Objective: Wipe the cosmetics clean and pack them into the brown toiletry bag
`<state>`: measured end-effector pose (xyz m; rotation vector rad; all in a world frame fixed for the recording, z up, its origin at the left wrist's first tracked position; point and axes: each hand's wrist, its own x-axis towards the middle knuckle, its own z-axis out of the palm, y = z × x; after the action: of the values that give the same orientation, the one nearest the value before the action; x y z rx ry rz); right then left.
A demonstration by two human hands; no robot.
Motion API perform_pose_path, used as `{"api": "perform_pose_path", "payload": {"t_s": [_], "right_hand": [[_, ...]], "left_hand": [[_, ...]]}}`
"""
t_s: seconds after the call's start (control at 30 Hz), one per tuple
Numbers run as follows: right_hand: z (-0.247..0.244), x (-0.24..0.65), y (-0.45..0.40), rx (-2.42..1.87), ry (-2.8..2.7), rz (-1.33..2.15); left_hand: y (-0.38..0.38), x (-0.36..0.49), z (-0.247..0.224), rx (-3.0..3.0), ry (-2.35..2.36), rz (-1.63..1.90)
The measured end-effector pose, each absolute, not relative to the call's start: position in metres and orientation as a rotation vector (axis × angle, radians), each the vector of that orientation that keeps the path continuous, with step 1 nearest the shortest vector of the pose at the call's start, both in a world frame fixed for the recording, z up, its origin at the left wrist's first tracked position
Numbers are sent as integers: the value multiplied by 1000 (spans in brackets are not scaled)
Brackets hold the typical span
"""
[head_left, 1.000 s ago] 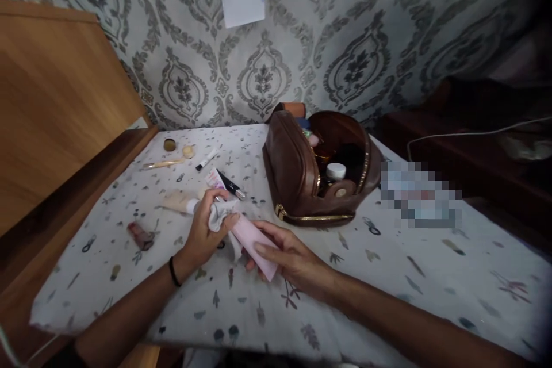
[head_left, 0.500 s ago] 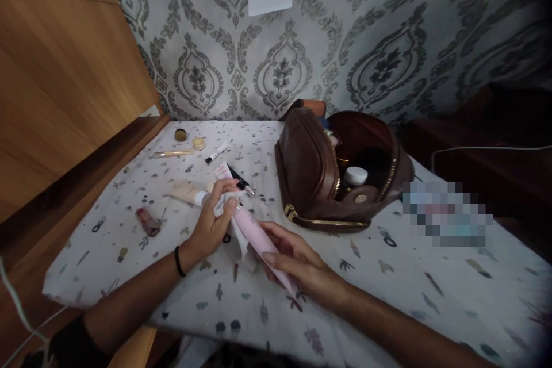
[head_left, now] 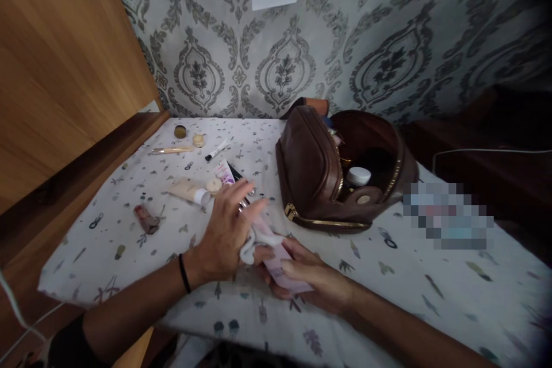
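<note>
My right hand (head_left: pixel 314 282) is wrapped round a pale pink squeeze tube (head_left: pixel 287 279), gripping its flat end above the table. With the lower fingers of my left hand (head_left: pixel 224 230), I press a white cloth (head_left: pixel 254 244) against the tube's middle; that hand's other fingers stretch over the cap end and partly hide it. Beyond my left hand lie a small white and purple tube (head_left: pixel 224 172), a beige tube with a white cap (head_left: pixel 185 191) and a small round pot (head_left: pixel 213 186). A dark, thin item beside the white and purple tube is partly covered by my fingers.
An unzipped brown leather bag (head_left: pixel 308 172) stands right of my hands, a white-lidded jar (head_left: pixel 359 176) inside it. A brush (head_left: pixel 172 150), a small black-capped tube (head_left: pixel 218 150) and a reddish-brown lip product (head_left: pixel 146 219) lie left. A wooden panel (head_left: pixel 73 52) borders the table.
My left hand has slid the white cloth down the pink tube toward my right hand, its fingers now opening over the cap end. The tube has turned slightly, showing printed lettering.
</note>
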<state>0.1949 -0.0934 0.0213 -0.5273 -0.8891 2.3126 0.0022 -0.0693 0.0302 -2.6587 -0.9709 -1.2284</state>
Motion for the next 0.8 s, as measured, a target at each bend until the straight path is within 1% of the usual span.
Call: {"api": "perform_pose_path", "payload": {"t_s": [0.13, 0.23, 0.3, 0.43, 0.6, 0.73, 0.8], "right_hand": [[22, 197, -93, -587, -968, 2386], [19, 195, -92, -626, -1024, 2430], [17, 193, -92, -655, -1013, 2392], [13, 189, -90, -743, -960, 2252], [11, 188, -88, -732, -926, 2254], [9, 188, -87, -677, -869, 2276], [8, 189, -87, -660, -863, 2286]], "left_hand": [[-63, -10, 39, -2732, -1366, -1572], [-61, -12, 45, -2739, -1673, -1685], [-60, -11, 49, -2700, -1767, -1764], [-58, -10, 54, -2584, -1838, -2000], [-52, -11, 47, -2564, -1978, -2223], [-55, -6, 37, -2905, -1933, -2387], [-60, 0, 36, -3207, -1827, -2333]]}}
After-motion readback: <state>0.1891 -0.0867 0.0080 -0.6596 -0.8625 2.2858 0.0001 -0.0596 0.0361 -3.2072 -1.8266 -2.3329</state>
